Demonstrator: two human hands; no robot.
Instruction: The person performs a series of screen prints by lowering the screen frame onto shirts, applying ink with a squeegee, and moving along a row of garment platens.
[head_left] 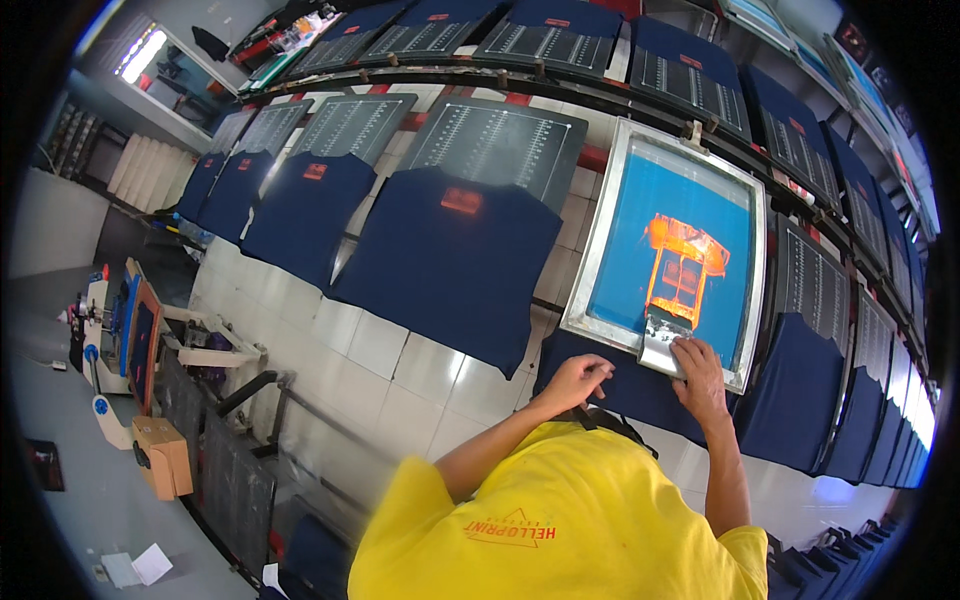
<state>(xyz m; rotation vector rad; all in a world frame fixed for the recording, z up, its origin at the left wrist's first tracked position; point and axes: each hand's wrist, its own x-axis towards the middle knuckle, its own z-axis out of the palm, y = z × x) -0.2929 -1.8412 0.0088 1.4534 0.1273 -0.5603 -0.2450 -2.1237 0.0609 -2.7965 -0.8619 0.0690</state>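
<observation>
In front of me a screen-printing frame (610,240) with a blue mesh (630,270) lies tilted over a navy shirt (620,395). Orange ink (685,235) is smeared across the middle of the mesh, around a stencilled design. My right hand (703,378) is closed on the right end of a metal squeegee (660,345), whose blade rests on the mesh at the near edge of the ink. Just off the frame's near left corner, my left hand (583,381) hangs with loosely bent fingers and nothing visible in it.
To the left, a navy shirt (450,260) with a small orange-red print lies on a dark pallet (495,145). More shirt-covered pallets line the rails behind and to the right. A cardboard box (162,457) and a small press (105,350) stand at far left.
</observation>
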